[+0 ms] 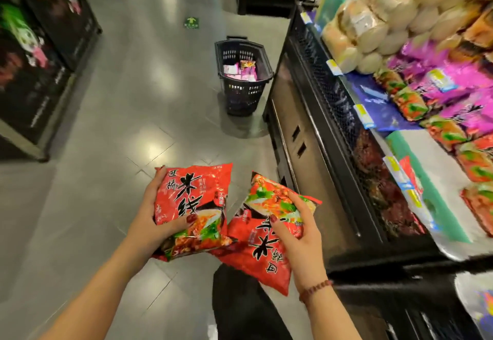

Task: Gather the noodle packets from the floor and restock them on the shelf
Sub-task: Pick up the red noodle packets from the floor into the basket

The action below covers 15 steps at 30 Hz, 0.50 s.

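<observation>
My left hand [153, 214] grips a red noodle packet [197, 193] by its left edge, thumb across the front. My right hand [298, 235] holds red noodle packets [266, 249] from the right side; a second packet [269, 195] seems to lie on top of the first under my fingers. Both hands are held above the grey floor, left of the shelf [432, 179]. On the shelf lie more red packets [477, 163] along the right edge, beside a bare white and green stretch of shelf board.
A black shopping basket [226, 54] with pink and purple packets stands on the floor ahead, beside the shelf unit's end. Purple packets [453, 78] and pale bagged goods [386, 17] fill the shelf further back. A dark display stand [40, 73] lines the aisle's left side.
</observation>
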Each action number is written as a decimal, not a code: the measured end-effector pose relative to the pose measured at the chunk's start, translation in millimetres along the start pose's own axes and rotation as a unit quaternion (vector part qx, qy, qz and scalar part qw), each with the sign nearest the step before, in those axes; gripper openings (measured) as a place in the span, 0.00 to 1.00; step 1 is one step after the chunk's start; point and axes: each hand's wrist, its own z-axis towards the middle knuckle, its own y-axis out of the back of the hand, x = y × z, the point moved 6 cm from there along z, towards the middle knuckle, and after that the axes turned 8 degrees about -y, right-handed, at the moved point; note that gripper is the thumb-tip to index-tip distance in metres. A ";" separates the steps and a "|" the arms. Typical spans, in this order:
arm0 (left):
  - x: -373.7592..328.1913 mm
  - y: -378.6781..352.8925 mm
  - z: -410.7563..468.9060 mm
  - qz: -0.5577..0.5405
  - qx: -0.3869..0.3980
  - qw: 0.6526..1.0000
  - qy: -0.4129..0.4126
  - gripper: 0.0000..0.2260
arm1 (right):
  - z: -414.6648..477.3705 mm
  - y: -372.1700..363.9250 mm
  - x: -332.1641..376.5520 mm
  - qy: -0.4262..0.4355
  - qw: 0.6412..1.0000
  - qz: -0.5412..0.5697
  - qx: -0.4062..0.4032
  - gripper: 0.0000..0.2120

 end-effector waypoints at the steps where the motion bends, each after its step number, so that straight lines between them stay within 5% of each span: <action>1: -2.2 -1.9 20.9 -0.001 -0.012 1.000 -0.002 0.50 | 21.8 0.1 11.8 0.003 1.000 0.001 0.007 0.24; 15: -24.8 -19.4 263.4 0.014 -0.077 0.997 -0.007 0.48 | 268.9 -36.8 137.4 0.027 0.997 -0.016 0.076 0.26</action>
